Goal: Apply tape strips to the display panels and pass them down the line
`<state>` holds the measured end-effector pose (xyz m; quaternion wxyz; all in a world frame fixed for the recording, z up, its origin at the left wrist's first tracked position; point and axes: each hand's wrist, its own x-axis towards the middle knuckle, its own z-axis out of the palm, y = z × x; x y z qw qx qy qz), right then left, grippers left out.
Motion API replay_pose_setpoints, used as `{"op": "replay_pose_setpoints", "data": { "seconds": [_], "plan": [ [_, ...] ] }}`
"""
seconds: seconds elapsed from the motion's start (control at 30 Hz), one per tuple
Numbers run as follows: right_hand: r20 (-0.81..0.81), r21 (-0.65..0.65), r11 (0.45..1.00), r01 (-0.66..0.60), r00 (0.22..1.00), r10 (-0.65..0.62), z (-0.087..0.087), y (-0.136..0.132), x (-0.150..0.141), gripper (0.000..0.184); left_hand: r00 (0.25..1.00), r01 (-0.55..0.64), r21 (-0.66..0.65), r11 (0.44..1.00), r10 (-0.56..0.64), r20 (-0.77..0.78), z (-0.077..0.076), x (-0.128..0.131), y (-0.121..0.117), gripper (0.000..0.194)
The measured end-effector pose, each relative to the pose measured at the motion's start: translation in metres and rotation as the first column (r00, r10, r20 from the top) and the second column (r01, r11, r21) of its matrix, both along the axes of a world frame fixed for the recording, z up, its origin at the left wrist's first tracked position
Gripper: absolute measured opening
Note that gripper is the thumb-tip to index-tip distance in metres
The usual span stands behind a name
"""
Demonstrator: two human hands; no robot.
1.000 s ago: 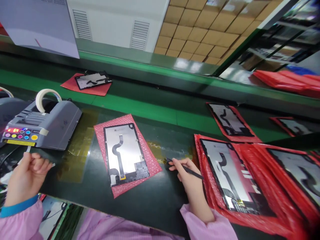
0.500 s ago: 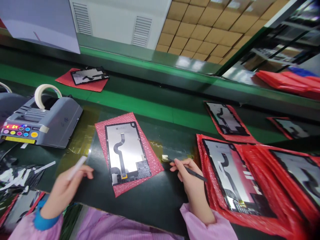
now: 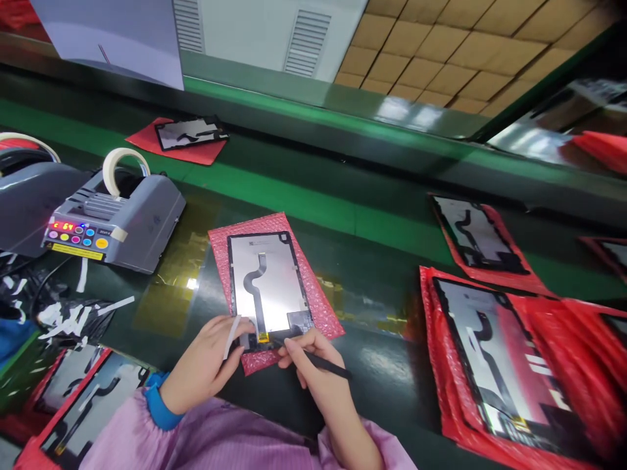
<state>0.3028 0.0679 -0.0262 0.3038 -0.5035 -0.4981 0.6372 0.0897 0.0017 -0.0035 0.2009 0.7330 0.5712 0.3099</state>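
Observation:
A tablet display panel (image 3: 284,290) lies on a pink bubble-wrap bag (image 3: 321,303), silver side up with a dark curved flex cable (image 3: 258,300). At its lower left corner rests my left hand (image 3: 213,349), fingers bent over the panel's edge. A strip of white tape (image 3: 232,337) lies along the index finger, carried by that hand; whether it is pinched or stuck there is hard to see. My right hand (image 3: 313,359) is closed on slim black tweezers (image 3: 328,365), their tip near the yellow cable end (image 3: 263,337). Fingers partly hide the panel's lower edge.
Left stands a grey tape dispenser (image 3: 127,222) with a lit display. Tape scraps (image 3: 73,320) lie beside it. Several panels on red bags (image 3: 441,391) are stacked at right, others lie on the green belt (image 3: 304,189) behind and at lower left (image 3: 105,398).
Both hands have moved inward to the lower edge of the panel, the left with the white strip and the right with the tweezers. The view has shifted left.

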Motion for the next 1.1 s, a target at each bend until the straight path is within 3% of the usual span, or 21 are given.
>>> {"op": "replay_pose_setpoints", "data": {
  "seconds": [0.2, 0.43, 0.8, 1.1],
  "plan": [
    [0.039, -0.005, 1.0, 0.015, 0.999, -0.015, 0.0042, 0.0008, -0.0047, 0.046, 0.999, 0.029, -0.012, 1.0, -0.029, -0.044, -0.0055, 0.0021, -0.0015, 0.036],
    [0.041, 0.104, 0.994, -0.019, 0.999, 0.015, 0.0064, -0.0001, -0.009, 0.039, 0.998, 0.036, -0.025, 0.999, -0.037, -0.045, -0.0056, 0.0012, 0.0004, 0.034],
    [0.091, 0.142, 0.989, -0.038, 0.996, 0.025, 0.0038, -0.002, -0.0068, 0.037, 0.998, 0.04, -0.062, 0.997, -0.042, -0.036, -0.0079, 0.0, -0.0018, 0.037],
    [0.145, 0.119, 0.99, -0.07, 0.988, 0.053, 0.0013, -0.0029, -0.0051, 0.035, 0.982, 0.112, -0.063, 0.992, -0.121, -0.148, -0.0079, 0.0022, -0.001, 0.036]
  ]
}}
